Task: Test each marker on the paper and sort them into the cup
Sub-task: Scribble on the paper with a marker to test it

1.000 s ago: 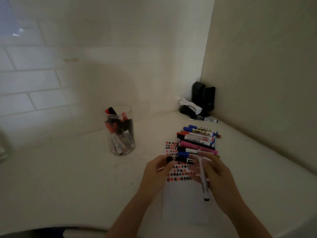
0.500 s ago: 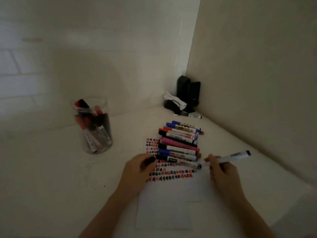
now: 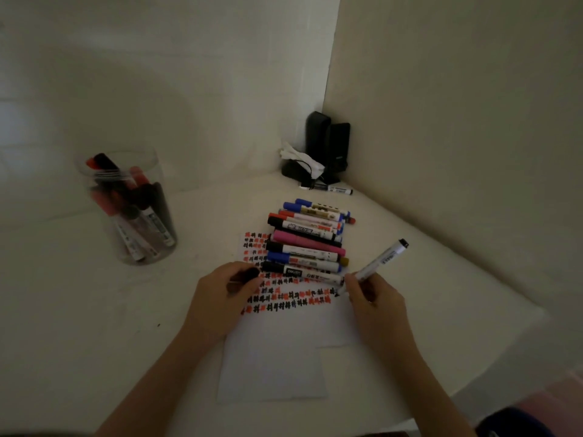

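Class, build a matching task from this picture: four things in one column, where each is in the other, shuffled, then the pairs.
1 black cap
2 uncapped marker
3 clear cup
4 pink marker

A in the pile on the paper
B in the left hand
C far left, holding markers
D in the right hand

Pairs: 1-B, 2-D, 3-C, 4-A

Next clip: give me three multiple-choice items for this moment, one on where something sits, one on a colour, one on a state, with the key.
1. The clear cup stands:
A. left of the marker pile
B. on the paper
C. in the far corner

2. The one fully coloured marker in the pile is:
A. green
B. pink
C. yellow

3. The marker in the right hand is:
A. capped
B. uncapped, tip at the paper
C. in the cup

Key: A, the cup is left of the pile; B, its barrel is pink; C is wrong, B, the left hand holds a black cap and the tip meets the paper.
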Demonstrator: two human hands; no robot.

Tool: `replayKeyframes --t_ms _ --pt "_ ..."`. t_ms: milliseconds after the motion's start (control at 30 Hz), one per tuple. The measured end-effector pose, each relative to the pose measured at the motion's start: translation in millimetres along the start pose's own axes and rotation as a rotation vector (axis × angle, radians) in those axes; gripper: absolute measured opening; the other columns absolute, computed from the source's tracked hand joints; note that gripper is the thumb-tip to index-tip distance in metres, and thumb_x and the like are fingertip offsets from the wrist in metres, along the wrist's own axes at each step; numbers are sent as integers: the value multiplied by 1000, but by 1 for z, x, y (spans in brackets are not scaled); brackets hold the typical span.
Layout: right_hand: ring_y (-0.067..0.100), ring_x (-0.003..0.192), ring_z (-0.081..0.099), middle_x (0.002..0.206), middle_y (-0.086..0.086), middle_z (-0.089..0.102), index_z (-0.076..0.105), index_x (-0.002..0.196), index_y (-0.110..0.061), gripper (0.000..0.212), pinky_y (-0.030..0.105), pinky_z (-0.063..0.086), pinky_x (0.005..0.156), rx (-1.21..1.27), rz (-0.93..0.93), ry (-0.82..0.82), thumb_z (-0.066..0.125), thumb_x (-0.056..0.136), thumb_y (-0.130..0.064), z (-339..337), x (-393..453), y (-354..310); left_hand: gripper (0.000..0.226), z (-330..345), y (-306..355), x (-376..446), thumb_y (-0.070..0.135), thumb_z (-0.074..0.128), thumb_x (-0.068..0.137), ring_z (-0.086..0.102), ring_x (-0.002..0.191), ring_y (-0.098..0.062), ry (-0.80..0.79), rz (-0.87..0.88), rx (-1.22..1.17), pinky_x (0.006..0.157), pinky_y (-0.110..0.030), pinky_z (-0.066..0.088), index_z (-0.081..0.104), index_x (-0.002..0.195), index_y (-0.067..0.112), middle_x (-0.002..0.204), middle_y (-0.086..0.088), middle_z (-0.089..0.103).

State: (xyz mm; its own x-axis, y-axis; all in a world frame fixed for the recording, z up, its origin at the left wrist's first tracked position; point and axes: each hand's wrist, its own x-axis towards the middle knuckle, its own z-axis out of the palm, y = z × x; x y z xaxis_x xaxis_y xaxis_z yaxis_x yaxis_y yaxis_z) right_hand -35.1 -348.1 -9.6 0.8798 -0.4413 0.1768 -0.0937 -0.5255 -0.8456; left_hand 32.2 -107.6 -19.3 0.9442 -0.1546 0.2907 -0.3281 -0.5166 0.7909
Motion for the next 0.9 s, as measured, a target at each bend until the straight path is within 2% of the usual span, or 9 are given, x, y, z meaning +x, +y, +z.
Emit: replayKeyframes --t_ms 100,200,333,433,533,767,867,900 --pt "12 66 62 74 -10 63 62 88 -14 24 20 49 55 -20 -23 -19 56 92 -37 0 -2 -1 22 -1 1 -1 28 66 88 59 88 6 7 5 4 76 -2 40 67 109 22 97 14 65" --pt "5 66 61 75 -18 58 58 87 -22 16 17 52 59 -24 -41 -41 56 92 -37 0 -2 -2 23 -1 2 -2 28 66 88 60 87 6 10 5 8 74 0 40 67 110 22 99 12 66" --pt "-6 64 59 74 -24 56 56 87 -28 10 9 49 57 -38 -68 -36 57 92 -36 -1 -3 -3 25 -1 4 -3 24 66 88 57 82 16 10 -1 -19 72 4 39 67 112 19 97 13 65" --pt "-4 66 62 77 -23 58 57 89 -27 9 9 49 57 -25 -72 -58 57 92 -36 -1 -4 -3 24 -1 3 -3 24 66 88 57 82 15 14 -4 -8 72 5 37 67 111 18 97 12 65" --pt "-10 70 61 80 -23 59 57 92 -27 9 8 49 58 -20 -88 -76 56 92 -35 0 -4 -2 24 -1 4 -3 24 65 89 57 83 12 11 -4 -3 72 5 37 67 112 19 99 11 66" --pt "-4 65 60 79 -20 59 57 89 -26 11 6 46 54 -5 -58 -57 56 92 -37 -2 -4 -3 24 0 3 -3 25 65 89 55 84 13 14 -2 3 73 6 37 66 112 20 99 13 64" --pt "-16 65 59 80 -22 58 57 91 -26 7 3 43 52 17 -68 -96 57 93 -32 -1 -6 -5 25 -1 3 -3 26 65 89 53 83 15 14 4 14 73 7 36 66 113 20 98 16 61" --pt "-14 65 60 80 -22 58 57 91 -26 6 3 44 53 9 -71 -91 57 93 -32 0 -6 -6 25 -1 2 -2 26 65 89 53 83 15 14 6 17 73 7 36 66 113 20 98 16 61"
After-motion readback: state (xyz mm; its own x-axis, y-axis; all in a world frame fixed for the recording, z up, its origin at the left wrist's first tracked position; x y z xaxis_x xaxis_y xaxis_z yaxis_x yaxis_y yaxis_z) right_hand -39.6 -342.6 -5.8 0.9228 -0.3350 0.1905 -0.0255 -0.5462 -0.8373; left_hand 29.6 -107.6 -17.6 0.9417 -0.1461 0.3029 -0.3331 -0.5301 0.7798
